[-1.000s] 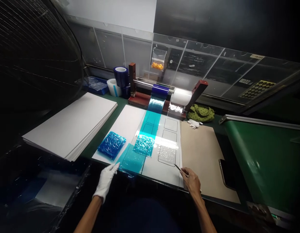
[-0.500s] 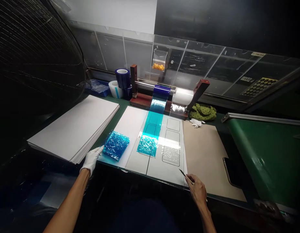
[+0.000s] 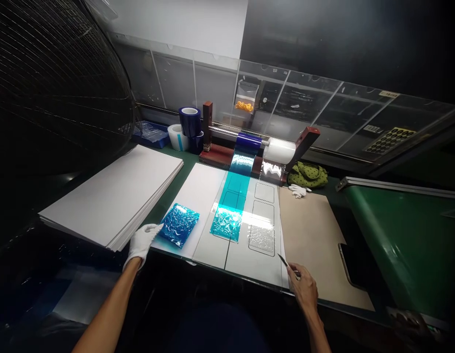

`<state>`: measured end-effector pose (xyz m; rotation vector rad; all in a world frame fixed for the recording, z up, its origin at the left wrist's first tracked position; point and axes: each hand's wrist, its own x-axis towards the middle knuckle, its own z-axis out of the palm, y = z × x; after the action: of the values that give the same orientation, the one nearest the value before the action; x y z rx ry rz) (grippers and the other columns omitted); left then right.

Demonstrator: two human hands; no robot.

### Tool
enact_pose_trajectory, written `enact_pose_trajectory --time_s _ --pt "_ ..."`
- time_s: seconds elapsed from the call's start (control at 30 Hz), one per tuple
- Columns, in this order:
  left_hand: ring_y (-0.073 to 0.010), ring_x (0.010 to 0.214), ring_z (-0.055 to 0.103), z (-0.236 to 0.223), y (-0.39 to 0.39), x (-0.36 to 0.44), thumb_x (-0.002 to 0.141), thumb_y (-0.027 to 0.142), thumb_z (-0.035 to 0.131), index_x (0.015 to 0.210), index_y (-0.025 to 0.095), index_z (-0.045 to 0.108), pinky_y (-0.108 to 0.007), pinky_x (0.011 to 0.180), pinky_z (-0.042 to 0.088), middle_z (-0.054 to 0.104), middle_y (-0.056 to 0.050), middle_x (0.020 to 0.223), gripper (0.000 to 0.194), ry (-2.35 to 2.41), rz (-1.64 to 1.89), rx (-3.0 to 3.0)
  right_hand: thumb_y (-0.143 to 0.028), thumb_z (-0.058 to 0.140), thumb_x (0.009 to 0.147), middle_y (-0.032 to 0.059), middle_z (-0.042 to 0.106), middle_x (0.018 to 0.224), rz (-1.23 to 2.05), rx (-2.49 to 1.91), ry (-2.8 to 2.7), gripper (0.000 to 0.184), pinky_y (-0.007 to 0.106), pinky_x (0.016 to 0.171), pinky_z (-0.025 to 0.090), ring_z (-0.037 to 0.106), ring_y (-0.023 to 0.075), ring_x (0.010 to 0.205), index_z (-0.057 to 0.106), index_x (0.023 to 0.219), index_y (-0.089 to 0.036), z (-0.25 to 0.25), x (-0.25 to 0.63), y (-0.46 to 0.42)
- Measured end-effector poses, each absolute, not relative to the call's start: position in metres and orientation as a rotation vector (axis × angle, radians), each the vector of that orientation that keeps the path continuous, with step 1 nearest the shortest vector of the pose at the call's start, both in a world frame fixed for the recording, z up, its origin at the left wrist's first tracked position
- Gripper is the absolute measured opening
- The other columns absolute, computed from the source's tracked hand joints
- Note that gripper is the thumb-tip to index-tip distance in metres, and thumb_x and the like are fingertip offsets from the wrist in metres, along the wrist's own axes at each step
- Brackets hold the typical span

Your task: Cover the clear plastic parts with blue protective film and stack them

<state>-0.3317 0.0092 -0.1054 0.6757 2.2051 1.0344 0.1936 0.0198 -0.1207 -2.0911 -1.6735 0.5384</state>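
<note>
My left hand [image 3: 142,240], in a white glove, pinches the left edge of a crinkled stack of blue film pieces [image 3: 179,225] lying on white paper. My right hand [image 3: 304,285] is bare and closed around a slim craft knife [image 3: 282,260], its dark pointed tip directed up and left over the glass-like sheet. A strip of blue film [image 3: 235,191] runs from its roll [image 3: 248,141] down onto the marked sheet [image 3: 213,252]. Beside it, clear film [image 3: 262,235] lies over black rectangular outlines, below a white roll [image 3: 281,149].
A wooden roll stand [image 3: 222,159] spans the back. White sheets [image 3: 113,196] are piled at left, near a large fan [image 3: 62,83]. Spare tape rolls [image 3: 189,122], a green pouch [image 3: 307,175], a white glove [image 3: 299,190], brown board [image 3: 315,235] and phone [image 3: 352,264] surround the workspace.
The view has shifted slightly. My right hand and the knife have moved a little right; my left hand stays by the blue film stack.
</note>
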Motion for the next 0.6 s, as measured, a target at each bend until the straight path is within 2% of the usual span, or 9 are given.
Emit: enact_pose_trajectory --time_s 0.13,0.3,0.43,0.53,0.6 --pt "-0.0179 0.072 0.053 -0.096 -0.001 -0.333 0.058 0.067 0.062 0.107 0.015 0.057 -0.032 0.068 0.041 0.056 0.000 0.080 0.072 2.484 1.023 0.640 -0.039 0.045 0.076 0.0104 0.068 0.093 0.429 -2.211 -1.569 0.036 0.031 0.070 0.046 0.063 0.0230 0.082 0.068 0.089 -0.016 -0.127 0.213 0.044" --pt "-0.0163 0.067 0.055 -0.076 -0.017 -0.304 0.066 0.065 0.054 0.107 0.019 0.055 -0.029 0.064 0.043 0.056 0.003 0.074 0.061 2.386 1.008 0.727 -0.027 0.051 0.074 0.0086 0.069 0.085 0.350 -2.358 -1.444 0.023 0.028 0.068 0.044 0.063 0.0222 0.083 0.070 0.082 -0.019 -0.132 0.231 0.079" --pt "-0.0217 0.082 0.060 -0.064 -0.021 -0.266 0.059 0.063 0.057 0.102 0.019 0.057 -0.032 0.073 0.048 0.060 -0.002 0.084 0.061 2.175 1.028 0.734 -0.023 0.050 0.077 0.0102 0.069 0.092 0.266 -2.411 -1.314 0.025 0.028 0.065 0.044 0.064 0.0217 0.083 0.070 0.092 -0.020 -0.128 0.228 0.087" --pt "-0.0274 0.096 0.059 -0.072 -0.016 -0.245 0.052 0.062 0.059 0.098 0.022 0.059 -0.035 0.078 0.051 0.063 -0.004 0.093 0.061 2.007 1.029 0.746 -0.022 0.047 0.079 0.0103 0.069 0.097 0.220 -2.347 -1.285 0.028 0.026 0.069 0.045 0.065 0.0197 0.084 0.069 0.097 -0.018 -0.113 0.221 0.079" --pt "-0.0277 0.092 0.062 -0.085 -0.007 -0.233 0.053 0.060 0.060 0.098 0.026 0.060 -0.036 0.074 0.053 0.065 -0.001 0.088 0.056 1.919 0.935 0.818 -0.024 0.048 0.080 0.0070 0.070 0.094 0.194 -2.294 -1.281 0.027 0.025 0.070 0.046 0.066 0.0173 0.080 0.069 0.095 -0.019 -0.096 0.223 0.072"
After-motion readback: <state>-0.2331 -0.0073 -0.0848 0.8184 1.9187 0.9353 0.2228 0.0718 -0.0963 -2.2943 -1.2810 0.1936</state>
